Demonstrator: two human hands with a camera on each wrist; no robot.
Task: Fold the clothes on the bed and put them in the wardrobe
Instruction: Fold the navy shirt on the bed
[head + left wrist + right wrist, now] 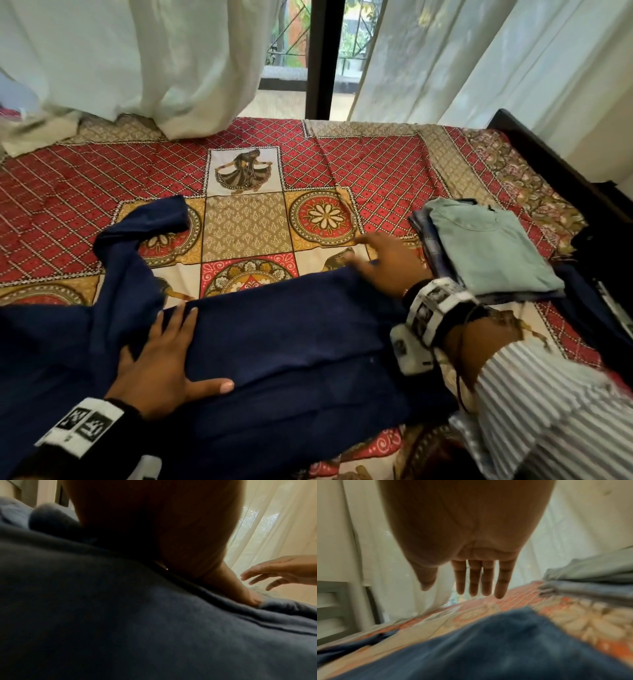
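Two hands: both lie over one navy garment [291,349] on the bed.
Left hand [164,359]: flat, palm down, fingers straight and spread, thumb pointing toward 3 o'clock; it presses the folded navy cloth at about 7 o'clock in the head view.
Left wrist view: the thumb [247,595] rests on the dark cloth [120,615]; most of the frame is in shadow.
Right hand [387,263]: flat, fingers straight and pointing toward 10 o'clock, at the far right corner of the folded panel; from the right wrist view the fingers [474,580] appear extended above the bedsheet [513,597], so contact cannot be judged.
Navy garment: a folded rectangular panel lies near centre at 6 o'clock; an unfolded part with a sleeve [147,222] trails toward 9 and 10 o'clock.
Folded stack [486,250]: a pale grey-green top lies on blue checked cloth at 3 o'clock, just beside the right wrist.
Bedsheet [359,161]: red lattice print with medallions and a dancer panel.
Curtains [137,61]: white, hanging at 12 o'clock, their hems touching the bed.
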